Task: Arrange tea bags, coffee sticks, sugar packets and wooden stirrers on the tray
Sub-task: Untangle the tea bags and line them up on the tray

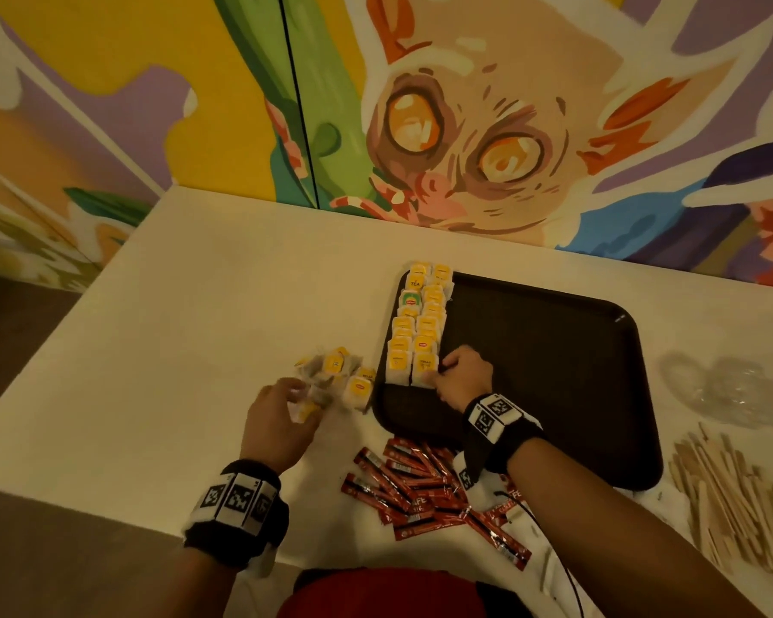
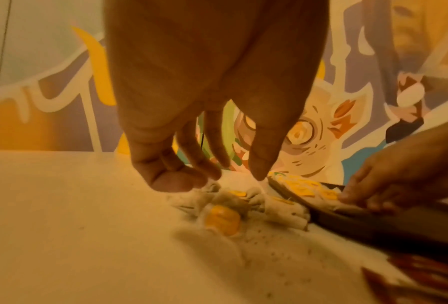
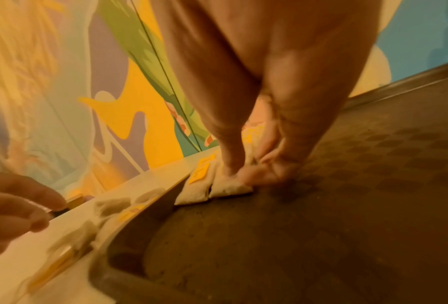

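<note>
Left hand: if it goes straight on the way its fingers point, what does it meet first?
Most likely the loose tea bags, just ahead of the left hand on the table; whether they touch already is unclear.

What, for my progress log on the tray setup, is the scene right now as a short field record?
tray: dark brown rectangular plastic tray on the white table
on tray: two rows of yellow-tagged tea bags along its left edge
left hand: fingertips at the loose pile of tea bags beside the tray
right hand: pinches the nearest tea bag of the right row
off tray: red coffee sticks, pale wooden stirrers
sugar packets: not clearly visible
</note>
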Action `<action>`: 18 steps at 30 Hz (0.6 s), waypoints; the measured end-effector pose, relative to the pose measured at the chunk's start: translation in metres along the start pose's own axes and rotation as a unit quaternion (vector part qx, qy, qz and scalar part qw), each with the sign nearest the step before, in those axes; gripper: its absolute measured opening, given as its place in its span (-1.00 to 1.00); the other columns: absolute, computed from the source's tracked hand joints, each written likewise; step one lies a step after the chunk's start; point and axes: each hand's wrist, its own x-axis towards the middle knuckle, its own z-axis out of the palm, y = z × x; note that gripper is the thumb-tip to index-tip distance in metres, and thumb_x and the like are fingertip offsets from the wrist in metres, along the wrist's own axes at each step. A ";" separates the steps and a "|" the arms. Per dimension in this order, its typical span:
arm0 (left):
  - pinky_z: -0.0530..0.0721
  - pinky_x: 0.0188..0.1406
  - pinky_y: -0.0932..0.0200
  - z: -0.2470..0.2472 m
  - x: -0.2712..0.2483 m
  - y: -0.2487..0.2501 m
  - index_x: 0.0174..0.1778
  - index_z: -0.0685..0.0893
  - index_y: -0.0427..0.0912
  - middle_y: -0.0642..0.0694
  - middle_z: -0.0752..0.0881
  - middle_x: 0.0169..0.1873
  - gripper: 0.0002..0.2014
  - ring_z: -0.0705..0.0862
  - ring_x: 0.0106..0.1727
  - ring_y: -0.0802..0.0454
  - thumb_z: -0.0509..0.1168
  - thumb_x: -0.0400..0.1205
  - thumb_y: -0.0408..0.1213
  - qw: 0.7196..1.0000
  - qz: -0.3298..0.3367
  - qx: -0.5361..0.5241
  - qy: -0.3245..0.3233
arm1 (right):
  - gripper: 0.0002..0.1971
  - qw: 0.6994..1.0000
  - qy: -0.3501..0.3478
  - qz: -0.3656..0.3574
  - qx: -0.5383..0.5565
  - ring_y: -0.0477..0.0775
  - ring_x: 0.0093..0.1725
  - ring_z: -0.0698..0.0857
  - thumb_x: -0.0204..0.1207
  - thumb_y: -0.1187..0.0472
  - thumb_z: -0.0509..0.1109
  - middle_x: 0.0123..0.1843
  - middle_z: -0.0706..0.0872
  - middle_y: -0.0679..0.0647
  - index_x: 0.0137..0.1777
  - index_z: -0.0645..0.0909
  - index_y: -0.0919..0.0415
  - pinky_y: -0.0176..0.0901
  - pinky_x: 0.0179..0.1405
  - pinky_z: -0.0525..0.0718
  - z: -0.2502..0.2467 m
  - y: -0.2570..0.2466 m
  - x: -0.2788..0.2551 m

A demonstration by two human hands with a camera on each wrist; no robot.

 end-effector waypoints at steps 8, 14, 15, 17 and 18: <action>0.55 0.30 -0.16 0.015 -0.005 -0.020 0.48 0.31 -0.01 -0.22 0.38 0.34 -0.26 0.49 0.29 -0.32 0.51 0.45 0.01 0.990 -0.091 0.085 -0.070 | -0.85 0.965 -0.060 -0.241 -0.084 0.02 0.08 0.63 0.55 0.06 0.47 0.09 0.65 0.02 0.02 0.61 0.05 -0.04 0.08 0.68 0.024 -0.037 -0.035; 0.59 0.24 -0.14 0.026 0.005 -0.011 0.53 0.30 -0.13 -0.21 0.44 0.34 -0.19 0.45 0.30 -0.24 0.51 0.44 0.02 0.998 -0.036 0.043 -0.022 | -0.46 0.861 -0.086 -0.345 -0.364 0.25 0.33 0.43 0.55 -0.21 0.37 0.32 0.59 0.13 0.37 0.51 0.15 0.13 0.27 0.48 0.049 -0.051 -0.040; 0.60 0.23 -0.14 0.026 0.007 -0.010 0.55 0.27 -0.13 -0.22 0.42 0.36 -0.17 0.45 0.30 -0.24 0.50 0.45 0.04 0.999 -0.033 0.041 -0.014 | -0.43 0.849 -0.088 -0.348 -0.387 0.28 0.36 0.41 0.55 -0.21 0.36 0.35 0.57 0.14 0.40 0.48 0.18 0.15 0.30 0.45 0.051 -0.052 -0.041; 0.59 0.25 -0.16 0.024 0.010 -0.004 0.56 0.27 -0.12 -0.24 0.36 0.38 -0.23 0.47 0.31 -0.28 0.45 0.51 0.02 0.998 -0.044 0.040 -0.014 | -0.39 0.827 -0.087 -0.356 -0.425 0.31 0.40 0.40 0.56 -0.17 0.37 0.39 0.55 0.19 0.46 0.43 0.22 0.18 0.35 0.41 0.056 -0.052 -0.043; 0.57 0.26 -0.15 0.022 0.011 -0.001 0.54 0.32 -0.11 -0.24 0.36 0.38 -0.33 0.47 0.32 -0.29 0.40 0.55 0.00 0.997 -0.043 0.056 -0.020 | -0.40 0.819 -0.080 -0.363 -0.438 0.32 0.39 0.42 0.57 -0.14 0.38 0.39 0.55 0.20 0.47 0.41 0.23 0.18 0.36 0.40 0.058 -0.052 -0.044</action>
